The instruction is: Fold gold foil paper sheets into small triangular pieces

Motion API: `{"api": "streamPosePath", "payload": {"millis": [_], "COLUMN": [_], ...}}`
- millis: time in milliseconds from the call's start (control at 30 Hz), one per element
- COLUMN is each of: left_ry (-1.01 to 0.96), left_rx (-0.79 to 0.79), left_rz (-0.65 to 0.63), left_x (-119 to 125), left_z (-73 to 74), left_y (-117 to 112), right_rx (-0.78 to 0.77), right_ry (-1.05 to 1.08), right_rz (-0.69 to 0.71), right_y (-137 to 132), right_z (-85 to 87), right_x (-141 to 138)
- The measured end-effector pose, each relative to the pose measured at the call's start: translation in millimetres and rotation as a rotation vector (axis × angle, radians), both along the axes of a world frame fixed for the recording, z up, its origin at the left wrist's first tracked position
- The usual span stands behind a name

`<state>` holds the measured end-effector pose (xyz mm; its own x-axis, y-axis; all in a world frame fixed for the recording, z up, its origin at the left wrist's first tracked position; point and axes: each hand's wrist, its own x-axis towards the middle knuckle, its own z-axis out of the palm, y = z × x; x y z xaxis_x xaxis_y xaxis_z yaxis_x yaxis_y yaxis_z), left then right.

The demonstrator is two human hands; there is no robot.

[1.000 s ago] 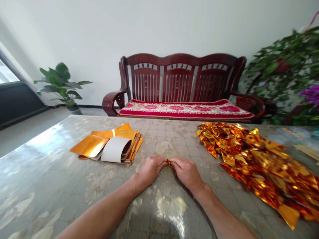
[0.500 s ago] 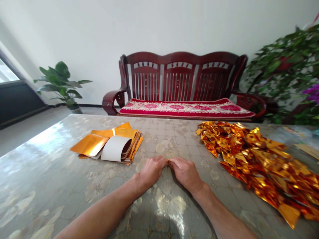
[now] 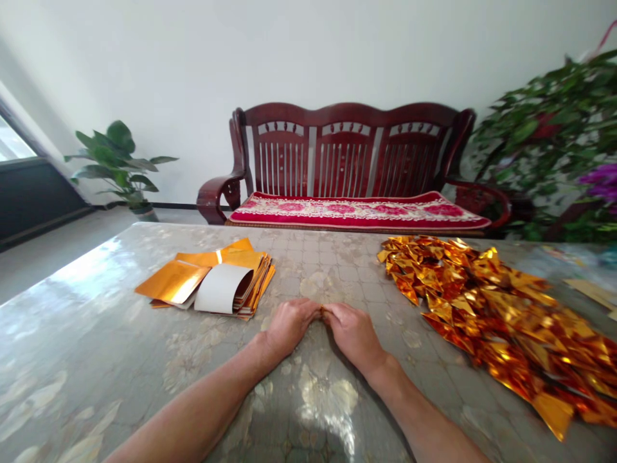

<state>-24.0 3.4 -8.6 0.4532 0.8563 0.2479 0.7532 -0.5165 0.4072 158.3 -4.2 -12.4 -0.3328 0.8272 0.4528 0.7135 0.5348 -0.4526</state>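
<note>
My left hand (image 3: 288, 326) and my right hand (image 3: 353, 331) rest knuckles-up on the table (image 3: 96, 334), their fingertips pinched together at the middle. Both are closed; the small gold foil piece seen between them earlier is hidden under the fingers now. To the left lies a stack of flat gold foil sheets (image 3: 212, 283), with one sheet curled so its white back shows. On the right spreads a large heap of folded gold foil pieces (image 3: 496, 315), apart from my right hand.
A dark red wooden bench (image 3: 351, 164) with a red patterned cushion stands behind the table. A potted plant (image 3: 118, 164) is on the floor at the back left. Leafy plants with purple flowers (image 3: 559, 141) crowd the right side.
My fingertips have closed tighter together, and the glint of gold foil between them no longer shows. Both hands stay at the same spot on the table.
</note>
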Motion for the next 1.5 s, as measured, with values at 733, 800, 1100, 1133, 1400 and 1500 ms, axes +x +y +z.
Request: {"api": "streamPosePath", "payload": {"millis": [733, 800, 1100, 1133, 1400, 1500], "left_ry": [0.016, -0.056, -0.443, -0.478, -0.587, -0.556], "left_rx": [-0.016, -0.030, -0.011, -0.021, -0.065, -0.069], "left_rz": [0.156, 0.128, -0.079, -0.098, -0.108, -0.122], "left_x": [-6, -5, -8, -8, -10, -10], "left_z": [1.4, -1.5, -8.5, -7.4, -11.2, -12.9], "left_y": [7, 7, 11, 11, 18, 19], "right_rx": [0.119, 0.141, 0.202, 0.198, 0.176, 0.185], "right_ry": [-0.004, -0.013, 0.042, 0.048, 0.038, -0.027], "right_rz": [0.085, 0.087, 0.038, 0.035, -0.027, 0.026], "right_y": [14, 15, 16, 16, 15, 14], "right_z": [-2.1, -2.2, -3.3, -2.8, -0.8, 1.1], "right_x": [26, 27, 31, 32, 30, 30]}}
